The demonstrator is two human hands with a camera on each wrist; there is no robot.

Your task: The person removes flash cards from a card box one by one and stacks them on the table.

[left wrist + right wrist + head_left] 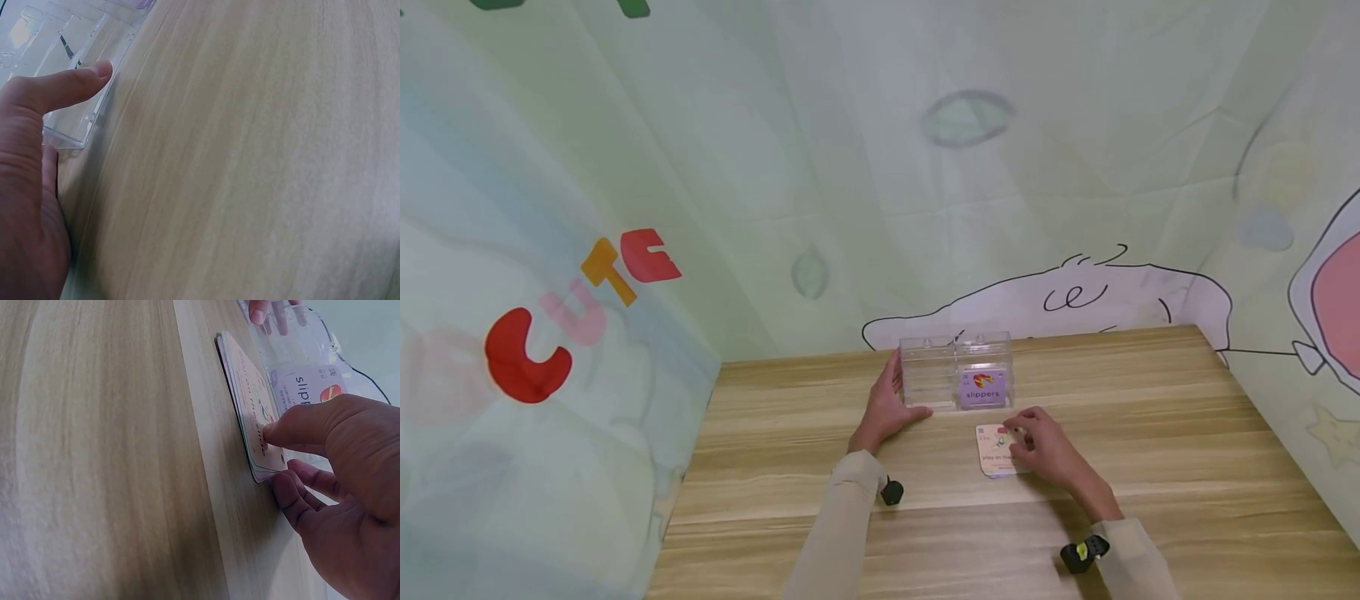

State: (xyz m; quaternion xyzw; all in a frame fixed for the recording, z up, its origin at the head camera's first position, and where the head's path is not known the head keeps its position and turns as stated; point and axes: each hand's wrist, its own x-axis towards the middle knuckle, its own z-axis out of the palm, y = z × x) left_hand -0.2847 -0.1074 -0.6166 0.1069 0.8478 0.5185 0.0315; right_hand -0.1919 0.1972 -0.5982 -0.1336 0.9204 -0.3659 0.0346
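Observation:
A clear plastic card holder (pixel 928 379) with two side-by-side sections stands near the table's back edge. Its right section bears a purple card (pixel 982 395) printed "slippers"; no card shows in the left one. My left hand (pixel 886 410) grips the holder's left side, thumb (pixel 75 85) across the lower front and fingers along the side, partly hidden. In front of the holder lies a small stack of square cards (pixel 991 457), a pale pink one with a picture and text on top. My right hand (pixel 350 469) pinches the stack's right edge, thumb on the top card and fingertips at its side.
The wood-grain table (pixel 775 467) meets a printed cloth backdrop (pixel 850 208) at the back and along both sides. Black wrist cameras (pixel 892 492) are worn on both of my wrists, close over the table.

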